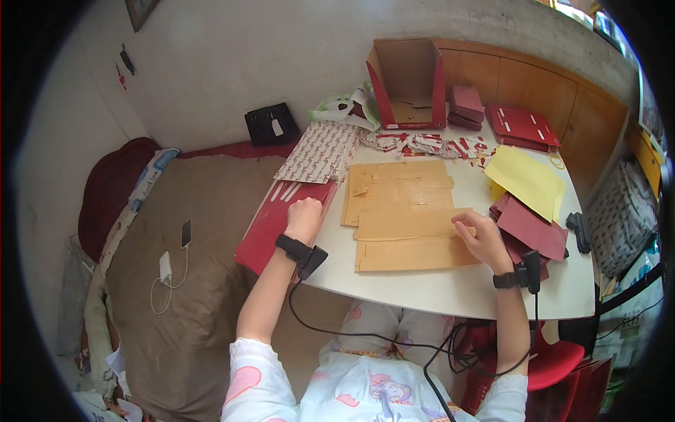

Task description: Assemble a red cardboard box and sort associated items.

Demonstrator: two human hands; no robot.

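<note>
Two hands: left hand [304, 218], curled over red card [273, 225] left of brown cardboard sheets [408, 221], grip I can't tell; right hand [480, 239], loosely open at their right edge. Sheets lie flat between, presumably for two-sided reach.

Directly before you, brown cardboard sheets [404, 243] lie flat and overlapping; the near portion sits offset to the right, and the far portion shows torn, raised patches toward its left. To your left, a red panel [266, 235] lies flat and aslant, pale elongated marks at its far end. To your right, dark-red card pieces [538, 231] lie loosely fanned, partly covered.
</note>
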